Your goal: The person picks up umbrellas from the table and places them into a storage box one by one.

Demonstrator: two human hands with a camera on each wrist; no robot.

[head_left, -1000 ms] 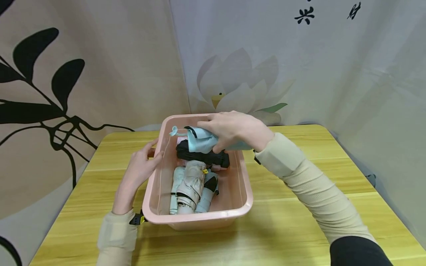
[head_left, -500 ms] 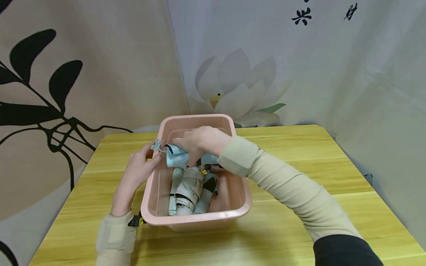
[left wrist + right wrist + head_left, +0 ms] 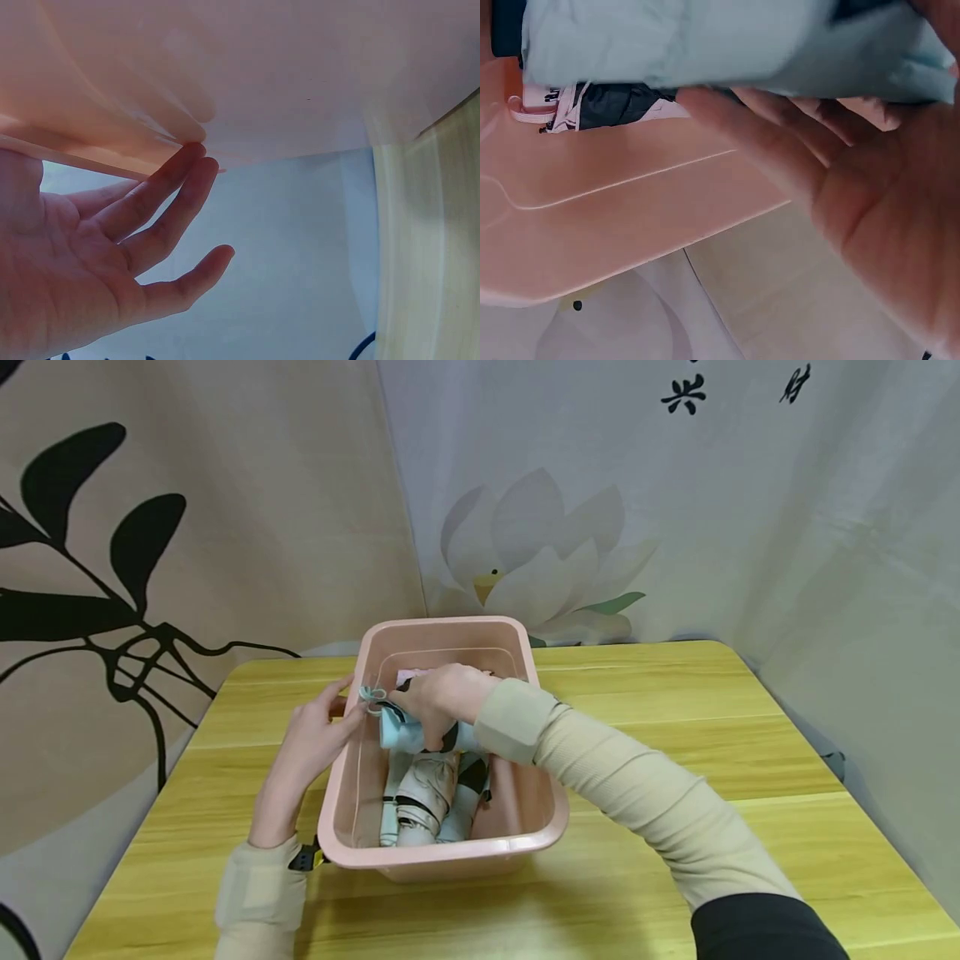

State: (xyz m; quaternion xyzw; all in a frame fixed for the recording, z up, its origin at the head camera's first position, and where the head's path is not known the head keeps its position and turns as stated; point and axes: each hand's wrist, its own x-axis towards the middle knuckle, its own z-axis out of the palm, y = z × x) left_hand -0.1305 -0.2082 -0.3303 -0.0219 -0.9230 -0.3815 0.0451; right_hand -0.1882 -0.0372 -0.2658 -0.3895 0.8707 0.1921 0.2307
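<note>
A light blue folded umbrella (image 3: 401, 733) with a cord loop lies crosswise in a pink plastic bin (image 3: 442, 857). My right hand (image 3: 442, 693) grips it from above, the thumb on the near side and the fingers on the far side. Close up in the right wrist view, its pale blue cloth (image 3: 675, 41) partly covers a black and pink folded bundle (image 3: 619, 105). At the left rim my left hand (image 3: 318, 735) holds the bin, the thumb over the rim. Its fingertips touch the outer wall in the left wrist view.
In the near half of the bin, a white rolled umbrella (image 3: 423, 793) lies on two pale blue ones, left (image 3: 392, 806) and right (image 3: 462, 806). The bin stands on a wooden table (image 3: 637, 843). A printed curtain (image 3: 300, 527) hangs behind.
My right hand has moved left and down into the bin with the light blue umbrella, then slightly nearer. The umbrella now covers most of the black bundle. My left hand has stayed put.
</note>
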